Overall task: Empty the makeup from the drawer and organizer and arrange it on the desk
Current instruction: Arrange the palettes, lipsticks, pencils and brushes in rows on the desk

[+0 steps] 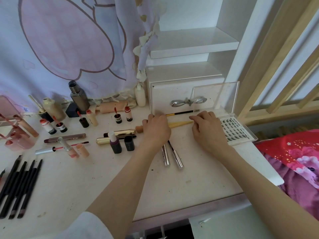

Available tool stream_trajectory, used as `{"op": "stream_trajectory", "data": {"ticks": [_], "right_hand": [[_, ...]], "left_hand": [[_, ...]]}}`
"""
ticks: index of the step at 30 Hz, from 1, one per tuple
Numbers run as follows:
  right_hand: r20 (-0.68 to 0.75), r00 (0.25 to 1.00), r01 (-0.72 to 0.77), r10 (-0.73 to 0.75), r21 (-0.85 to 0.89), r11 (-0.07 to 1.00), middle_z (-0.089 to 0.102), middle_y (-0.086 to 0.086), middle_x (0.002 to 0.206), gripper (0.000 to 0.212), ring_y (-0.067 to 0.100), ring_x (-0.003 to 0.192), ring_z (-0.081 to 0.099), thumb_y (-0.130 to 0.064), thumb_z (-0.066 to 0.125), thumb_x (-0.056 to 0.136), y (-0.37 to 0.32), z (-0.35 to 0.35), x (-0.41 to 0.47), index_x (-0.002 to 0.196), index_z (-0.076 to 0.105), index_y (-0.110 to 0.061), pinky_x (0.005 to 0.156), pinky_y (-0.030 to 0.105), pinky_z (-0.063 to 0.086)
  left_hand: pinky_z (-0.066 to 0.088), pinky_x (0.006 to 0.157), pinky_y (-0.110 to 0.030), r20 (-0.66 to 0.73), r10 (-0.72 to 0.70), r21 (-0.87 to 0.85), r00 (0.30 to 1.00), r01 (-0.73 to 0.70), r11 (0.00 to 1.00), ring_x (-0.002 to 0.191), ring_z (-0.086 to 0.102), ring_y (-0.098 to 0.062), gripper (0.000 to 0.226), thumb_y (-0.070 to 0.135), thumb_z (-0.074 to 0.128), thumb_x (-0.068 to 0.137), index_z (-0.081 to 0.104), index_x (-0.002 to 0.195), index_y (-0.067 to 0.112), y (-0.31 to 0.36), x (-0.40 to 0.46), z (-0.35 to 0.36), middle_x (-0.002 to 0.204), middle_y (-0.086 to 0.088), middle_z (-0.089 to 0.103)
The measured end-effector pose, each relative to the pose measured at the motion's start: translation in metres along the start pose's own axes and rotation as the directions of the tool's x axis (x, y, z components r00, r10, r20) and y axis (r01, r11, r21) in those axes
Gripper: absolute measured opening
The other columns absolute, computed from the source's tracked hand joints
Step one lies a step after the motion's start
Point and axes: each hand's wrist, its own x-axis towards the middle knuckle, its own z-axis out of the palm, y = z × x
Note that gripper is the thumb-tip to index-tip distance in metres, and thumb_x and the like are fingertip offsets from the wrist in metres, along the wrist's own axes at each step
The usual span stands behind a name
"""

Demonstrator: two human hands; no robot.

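Two hands worked near the back edge of the surface [181, 180], just in front of the small white drawer [172, 99] with its silver bow handle [189, 101]. The left hand [156, 131] lay knuckles-up over a tan, tapered applicator [179, 124], its fingers curled around the thick end, so that grip was pinching the tool. The right hand [207, 130] met the tool's thin tip with its fingertips, fingers bent; whether that grip actually pinched the tip I could not tell. Behind the hands, a thin black brush with a gold ferrule [181, 113] lay along the foot of the drawer. Just beside the right hand, at the right edge, sat an open clear case of false lashes [236, 131], its lid standing upright. Two silver wands [172, 156] lay side by side under the left wrist. Toward the left, lip glosses [74, 145], small bottles and a gold tube [119, 134] were spread across the surface, and a row of dark pencils [19, 185] lay at the left edge. A patterned curtain [69, 40] hung behind.
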Motion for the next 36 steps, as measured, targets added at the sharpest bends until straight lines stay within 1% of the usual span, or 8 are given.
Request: {"op": "stream_trajectory", "data": {"ticks": [4,6,12,16,21,27,32,36], "right_hand": [[0.044,0.999,-0.021,0.024,-0.066,0.998,0.059,0.017,0.101,0.03,0.037,0.096,0.051,-0.011,0.048,0.087,0.0,0.005,0.0,0.11,0.067,-0.007,0.076,0.044,0.039],[0.019,0.999,-0.027,0.028,-0.054,0.998,0.06,0.016,0.1,0.033,0.037,0.095,0.052,-0.015,0.045,0.085,0.002,0.007,0.0,0.107,0.068,-0.007,0.075,0.044,0.039],[-0.025,0.999,-0.037,0.036,-0.024,0.999,0.062,0.013,0.093,0.033,0.036,0.089,0.056,-0.019,0.043,0.081,0.004,0.009,-0.004,0.096,0.071,-0.008,0.071,0.043,0.041],[-0.036,0.998,0.054,-0.056,-0.063,0.997,0.06,0.012,0.082,0.036,0.034,0.077,0.058,-0.019,0.038,0.081,-0.001,0.01,0.0,0.092,0.071,-0.01,0.062,0.038,0.044],[0.214,0.976,0.067,-0.039,-0.129,0.989,0.059,0.009,0.114,0.037,0.029,0.109,0.052,-0.012,0.037,0.093,-0.021,0.012,0.018,0.127,0.051,-0.014,0.072,0.033,0.039],[0.331,0.942,0.026,0.058,-0.245,0.969,0.06,0.014,0.115,0.028,0.033,0.105,0.057,-0.004,0.039,0.089,-0.038,0.013,0.035,0.114,0.051,-0.003,0.073,0.033,0.038],[0.303,0.953,0.054,0.032,-0.273,0.961,0.062,0.014,0.111,0.027,0.034,0.102,0.059,-0.002,0.038,0.088,-0.041,0.016,0.034,0.114,0.047,-0.004,0.067,0.032,0.033],[0.306,0.951,0.044,0.039,-0.262,0.964,0.061,0.013,0.113,0.024,0.033,0.103,0.058,-0.004,0.04,0.09,-0.04,0.015,0.039,0.113,0.05,-0.006,0.068,0.031,0.033]], "left_hand": [[0.028,0.091,-0.039,-0.007,0.027,0.042,1.0,-0.027,0.999,0.114,0.036,-0.029,0.036,-0.002,0.037,0.081,0.051,0.113,0.007,0.0,0.007,0.007,0.128,-0.009,0.044],[0.027,0.093,-0.04,-0.006,0.04,0.073,0.999,-0.039,0.997,0.114,0.033,-0.03,0.039,0.0,0.037,0.082,0.05,0.118,0.01,0.0,0.009,0.009,0.131,-0.009,0.038],[0.026,0.089,-0.039,-0.019,0.021,0.13,1.0,-0.019,0.991,0.109,0.031,-0.031,0.029,0.0,0.039,0.081,0.051,0.106,0.006,0.001,0.011,0.012,0.122,-0.012,0.034],[0.026,0.088,-0.038,-0.046,0.026,0.167,0.999,-0.018,0.986,0.108,0.032,-0.031,0.026,0.0,0.04,0.079,0.054,0.1,0.008,0.0,0.012,0.013,0.118,-0.012,0.036],[0.027,0.09,-0.04,-0.073,0.042,0.239,0.996,-0.023,0.971,0.111,0.032,-0.031,0.034,0.002,0.042,0.08,0.053,0.112,0.009,-0.002,0.013,0.014,0.119,-0.012,0.037],[0.027,0.088,-0.039,-0.101,0.078,0.29,0.992,-0.046,0.956,0.112,0.033,-0.031,0.035,0.005,0.043,0.083,0.056,0.115,0.011,-0.007,0.01,0.011,0.12,-0.011,0.04],[0.027,0.087,-0.038,-0.121,0.091,0.283,0.988,-0.053,0.958,0.111,0.036,-0.031,0.035,0.005,0.044,0.084,0.053,0.118,0.009,-0.009,0.007,0.008,0.12,-0.011,0.043],[0.026,0.088,-0.038,-0.127,0.128,0.254,0.984,-0.093,0.963,0.111,0.038,-0.03,0.026,0.023,0.046,0.094,0.059,0.114,0.014,-0.013,0.006,0.005,0.118,-0.007,0.05]]}}
